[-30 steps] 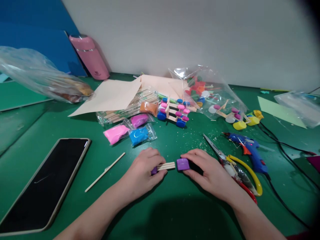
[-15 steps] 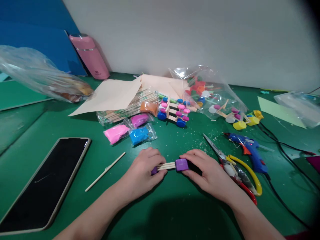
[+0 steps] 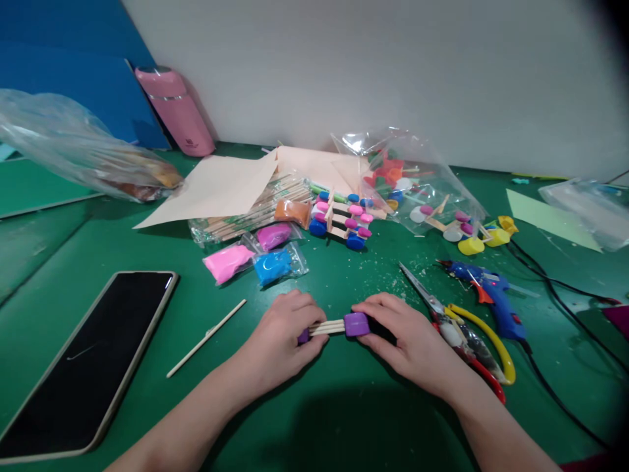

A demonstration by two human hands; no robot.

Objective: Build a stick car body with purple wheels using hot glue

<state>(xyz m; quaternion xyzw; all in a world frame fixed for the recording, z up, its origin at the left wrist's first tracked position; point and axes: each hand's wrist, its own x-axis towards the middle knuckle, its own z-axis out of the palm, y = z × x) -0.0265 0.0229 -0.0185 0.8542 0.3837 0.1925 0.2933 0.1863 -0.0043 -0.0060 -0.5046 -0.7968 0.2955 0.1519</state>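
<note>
Between my hands, low over the green table, lies a small bundle of wooden sticks (image 3: 328,327) with a purple piece at each end. My left hand (image 3: 289,328) is closed around the left end, its fingers hiding most of that purple piece (image 3: 303,335). With thumb and fingertips, my right hand (image 3: 400,331) pinches the other purple piece (image 3: 356,324), a rounded block. A single wooden stick (image 3: 206,338) lies to the left of my left hand. Beside my right hand are pliers (image 3: 506,354) with yellow and red handles.
A phone (image 3: 88,360) lies at the left. Clay packets (image 3: 273,265), a stick model with pink and blue pieces (image 3: 341,219) and bagged parts (image 3: 393,177) sit behind. A blue glue gun (image 3: 491,295) with a cord is at the right; a pink bottle (image 3: 177,111) leans against the wall.
</note>
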